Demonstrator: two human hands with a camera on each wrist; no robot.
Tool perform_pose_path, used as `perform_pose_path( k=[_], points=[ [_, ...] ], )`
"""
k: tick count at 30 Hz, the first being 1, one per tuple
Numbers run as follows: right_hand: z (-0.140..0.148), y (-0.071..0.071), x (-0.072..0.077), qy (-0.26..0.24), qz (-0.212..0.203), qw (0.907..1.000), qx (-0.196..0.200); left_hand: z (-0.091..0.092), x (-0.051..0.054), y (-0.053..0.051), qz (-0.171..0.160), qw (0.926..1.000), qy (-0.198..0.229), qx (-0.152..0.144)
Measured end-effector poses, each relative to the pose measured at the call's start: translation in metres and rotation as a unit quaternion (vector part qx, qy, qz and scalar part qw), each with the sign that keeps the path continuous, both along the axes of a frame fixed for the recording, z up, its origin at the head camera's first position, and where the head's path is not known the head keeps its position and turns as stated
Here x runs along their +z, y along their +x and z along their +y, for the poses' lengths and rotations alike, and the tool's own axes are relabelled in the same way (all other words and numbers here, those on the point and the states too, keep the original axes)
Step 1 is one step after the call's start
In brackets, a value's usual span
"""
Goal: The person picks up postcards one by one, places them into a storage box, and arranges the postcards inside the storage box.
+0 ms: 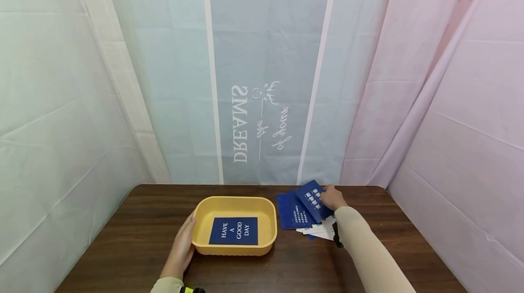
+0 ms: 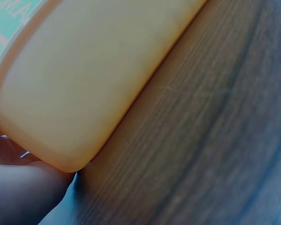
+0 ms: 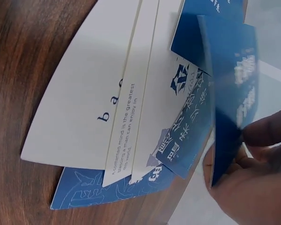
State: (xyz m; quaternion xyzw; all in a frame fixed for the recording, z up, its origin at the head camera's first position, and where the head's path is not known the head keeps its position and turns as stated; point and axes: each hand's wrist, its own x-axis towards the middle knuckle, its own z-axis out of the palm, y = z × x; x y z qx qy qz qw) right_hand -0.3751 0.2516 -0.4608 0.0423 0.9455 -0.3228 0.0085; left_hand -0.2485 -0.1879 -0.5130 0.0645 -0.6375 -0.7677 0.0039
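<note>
A yellow plastic basin stands on the table, with a blue card reading "HAVE A GOOD DAY" lying in it. My left hand rests along the basin's left outer side, its fingers fairly straight; the left wrist view shows the hand touching the basin's corner. To the right of the basin, my right hand pinches a blue card with white writing, tilted up from the pile. The right wrist view shows the thumb and fingers at that card's edge.
Beneath the raised card are overlapping blue cards and white cards, several with printed text. Curtains enclose the dark wooden table at the back and sides.
</note>
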Motion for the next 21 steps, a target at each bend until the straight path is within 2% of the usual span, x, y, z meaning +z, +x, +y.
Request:
perform_pose_path(
  k=[13, 21],
  points=[
    [-0.014, -0.006, 0.004, -0.035, 0.1, 0.9941, -0.026, 0.0, -0.001, -0.001, 0.001, 1.0, 0.006, 0.002],
    [-0.039, -0.004, 0.018, -0.065, 0.115, 0.991, 0.021, 0.0, -0.001, -0.001, 0.009, 0.9999, 0.009, -0.002]
  ],
)
